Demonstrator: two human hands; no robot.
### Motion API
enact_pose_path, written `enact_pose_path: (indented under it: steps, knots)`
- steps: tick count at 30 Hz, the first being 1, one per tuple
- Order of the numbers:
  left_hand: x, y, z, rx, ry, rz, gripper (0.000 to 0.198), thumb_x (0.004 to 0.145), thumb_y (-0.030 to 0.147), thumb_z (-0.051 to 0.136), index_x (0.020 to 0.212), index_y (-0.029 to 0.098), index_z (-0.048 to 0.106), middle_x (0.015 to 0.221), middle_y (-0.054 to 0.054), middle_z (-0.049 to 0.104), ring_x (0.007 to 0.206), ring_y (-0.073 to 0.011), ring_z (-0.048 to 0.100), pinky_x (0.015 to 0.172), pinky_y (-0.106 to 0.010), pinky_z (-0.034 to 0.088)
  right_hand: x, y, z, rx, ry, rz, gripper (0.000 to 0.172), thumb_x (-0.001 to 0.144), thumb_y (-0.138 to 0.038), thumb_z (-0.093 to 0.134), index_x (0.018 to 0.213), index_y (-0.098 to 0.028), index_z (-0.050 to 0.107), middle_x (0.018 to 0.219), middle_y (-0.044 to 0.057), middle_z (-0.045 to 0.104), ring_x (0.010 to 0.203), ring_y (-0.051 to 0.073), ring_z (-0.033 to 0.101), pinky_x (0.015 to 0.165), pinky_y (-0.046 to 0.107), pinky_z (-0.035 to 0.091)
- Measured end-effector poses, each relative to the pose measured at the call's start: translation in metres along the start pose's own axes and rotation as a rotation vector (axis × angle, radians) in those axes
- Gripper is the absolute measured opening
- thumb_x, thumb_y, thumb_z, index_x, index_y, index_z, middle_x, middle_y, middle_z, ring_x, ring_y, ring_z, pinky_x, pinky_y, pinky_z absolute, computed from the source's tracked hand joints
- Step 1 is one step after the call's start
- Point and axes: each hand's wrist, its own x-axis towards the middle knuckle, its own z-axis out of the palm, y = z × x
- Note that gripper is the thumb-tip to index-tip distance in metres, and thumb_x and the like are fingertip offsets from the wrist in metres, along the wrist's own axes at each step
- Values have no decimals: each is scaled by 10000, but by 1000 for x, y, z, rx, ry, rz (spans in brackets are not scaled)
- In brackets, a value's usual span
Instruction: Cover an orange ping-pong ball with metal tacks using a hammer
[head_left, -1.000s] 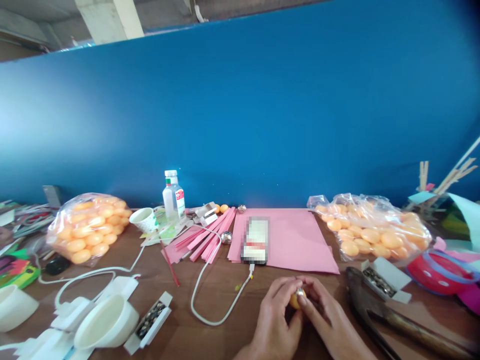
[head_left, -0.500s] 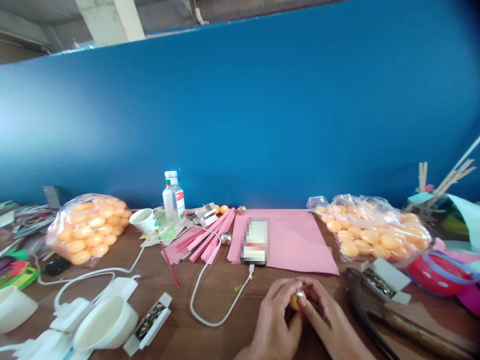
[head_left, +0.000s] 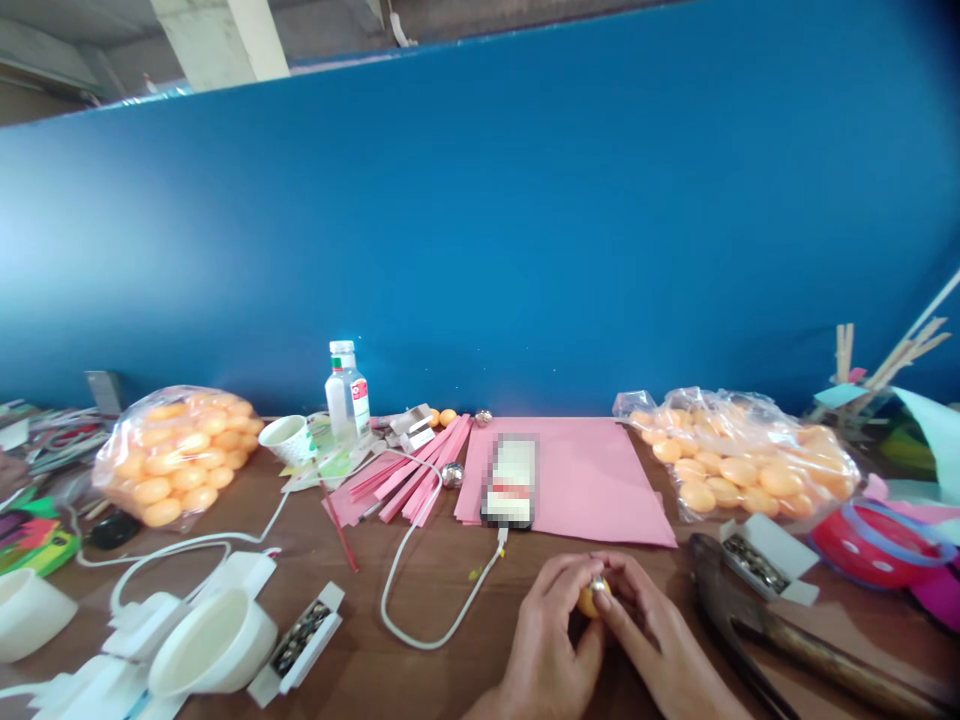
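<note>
An orange ping-pong ball (head_left: 589,602) with shiny silver metal on its upper side is cupped between my hands near the table's front edge. My left hand (head_left: 551,640) has its fingers curled round the ball from the left. From the right, my right hand (head_left: 651,632) grips it, the thumb pressed by the silver part. Fingers hide much of the ball. Right of my hands lies a small open box of metal tacks (head_left: 757,565), beyond a dark curved tool with a wooden handle (head_left: 817,645). A second tack box (head_left: 300,640) lies to the left.
Pink paper sheets (head_left: 585,480) lie ahead, a phone (head_left: 511,485) on them with a white cable (head_left: 390,580). Bags of orange balls stand left (head_left: 180,455) and right (head_left: 739,465). A bottle (head_left: 347,400), paper cup (head_left: 287,441), pink strips (head_left: 420,470) and white bowl (head_left: 214,645) are about.
Both hands stay in nearly the same place and keep hold of the ping-pong ball. The view has shifted very slightly; nothing on the table has visibly moved.
</note>
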Motion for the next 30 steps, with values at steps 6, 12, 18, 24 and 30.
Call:
enact_pose_path:
  steps: [6,12,18,24,30]
  knots:
    - [0,1,0,-8,6,1,472,720,19,494,1146,218,541,1102,-68,594,1016,-181,537,908,-332,433,0,-3,0,-3,10,-8,267,844,-360,483,1063,-208,467,1092,78,603,999,190,577,883,272,467]
    - [0,3,0,-19,1,-14,455,723,18,490,1130,211,552,1095,-75,596,1015,-187,538,909,-338,431,0,-2,0,4,13,-2,293,841,-369,484,1086,-211,461,1086,89,601,983,202,584,876,294,475]
    - [0,2,0,-34,17,-21,439,713,7,497,1096,210,566,1076,-69,602,1004,-184,546,899,-329,438,0,-2,0,9,-20,18,279,851,-377,464,1077,-217,433,1118,90,581,1007,194,568,907,298,449]
    - [0,0,0,-27,10,-33,459,700,-4,500,1104,205,563,1081,-69,602,1008,-182,544,908,-325,433,0,0,0,21,-25,14,280,856,-372,462,1090,-222,422,1116,86,581,1004,187,568,902,291,449]
    - [1,2,-1,-28,12,-34,435,717,10,497,1097,207,577,1075,-71,614,999,-184,555,898,-329,443,-1,-2,1,37,4,-9,272,845,-352,488,1078,-214,461,1084,85,601,986,200,583,881,300,470]
